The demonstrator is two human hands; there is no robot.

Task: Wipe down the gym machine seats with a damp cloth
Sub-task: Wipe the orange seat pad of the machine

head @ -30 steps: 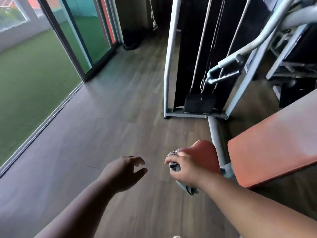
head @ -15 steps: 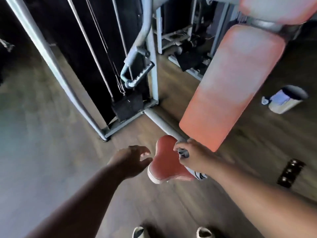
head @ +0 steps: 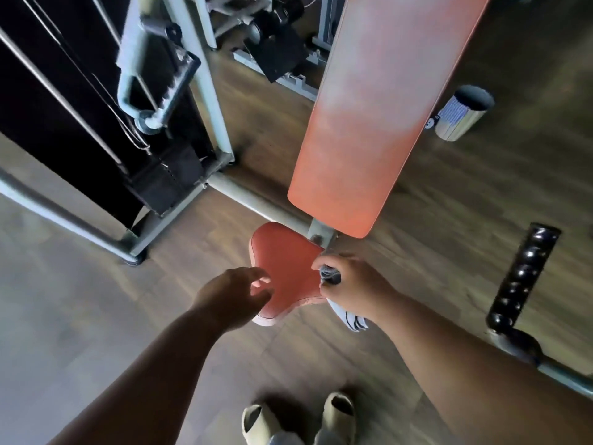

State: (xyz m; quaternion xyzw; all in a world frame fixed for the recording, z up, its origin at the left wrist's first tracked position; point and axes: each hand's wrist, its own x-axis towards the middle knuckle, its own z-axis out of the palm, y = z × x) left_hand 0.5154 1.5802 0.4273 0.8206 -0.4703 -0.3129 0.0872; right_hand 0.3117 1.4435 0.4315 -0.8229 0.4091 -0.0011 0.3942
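Head view looks down on the small red seat [head: 285,268], the landmark here, which sits low at the near end of the long orange back pad [head: 382,107] on the grey machine frame [head: 256,200]. The right hand [head: 356,287] is at the seat's right edge with its grip clamped on a bunched grey cloth [head: 330,274]; a loose tail of cloth hangs below the hand, off the seat's near-right corner. Holding it wadded likely gives a firm pad to press onto the vinyl. The left hand [head: 234,293] hovers over the seat's near-left edge, its grip apart and holding nothing, probably poised to steady the seat while the other hand wipes. Whether it touches the seat I cannot tell. Well right of the seat a small bin [head: 462,114] stands on the wood floor [head: 64,316]. The wipe of this seat seems about to begin.
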